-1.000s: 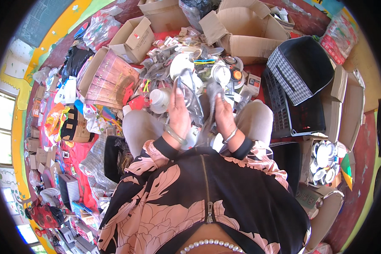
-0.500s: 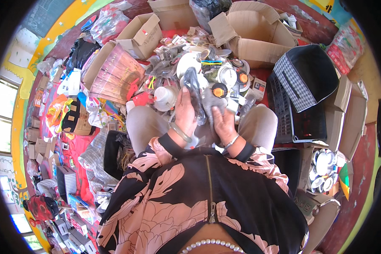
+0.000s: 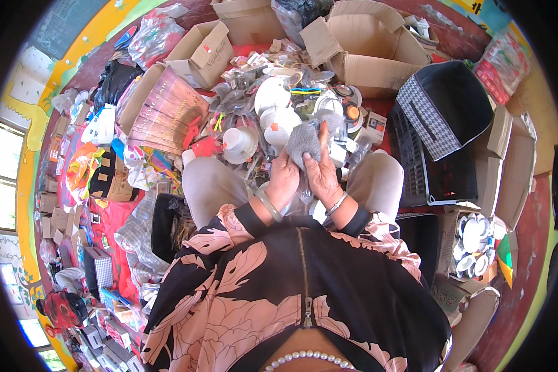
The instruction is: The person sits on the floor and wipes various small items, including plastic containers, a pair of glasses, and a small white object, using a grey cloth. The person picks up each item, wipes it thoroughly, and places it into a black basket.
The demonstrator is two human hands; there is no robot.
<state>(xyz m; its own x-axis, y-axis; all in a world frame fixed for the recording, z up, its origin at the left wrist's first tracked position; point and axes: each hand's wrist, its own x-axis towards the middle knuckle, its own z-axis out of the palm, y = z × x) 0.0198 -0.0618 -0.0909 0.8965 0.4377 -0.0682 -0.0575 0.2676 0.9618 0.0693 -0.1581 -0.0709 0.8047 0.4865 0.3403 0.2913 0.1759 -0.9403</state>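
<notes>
Between my knees, a crumpled grey cloth (image 3: 303, 144) is held up over a heap of small goods. My left hand (image 3: 282, 181) grips it from the lower left, fingers curled behind. From the right, my right hand (image 3: 322, 177) presses its thumb on the cloth, a finger pointing up along the edge. A piece of clear plastic hangs below the cloth between my palms; whether something dark is inside, I cannot tell. Just beyond lie white round dishes (image 3: 273, 96) and a white tub-shaped piece (image 3: 240, 144). An orange-capped round item (image 3: 353, 113) lies to the right.
Cardboard boxes stand at the far side, one small (image 3: 201, 56) and one large and open (image 3: 378, 53). At the right, a black bin with a checked band (image 3: 437, 115) rests on a black crate (image 3: 409, 161). Pink fanned packets (image 3: 164, 108) lean at the left.
The dark, plastic-wrapped long item that stood up in my left hand no longer shows upright. My hands have come together, and the grey cloth has moved from the right side to between them.
</notes>
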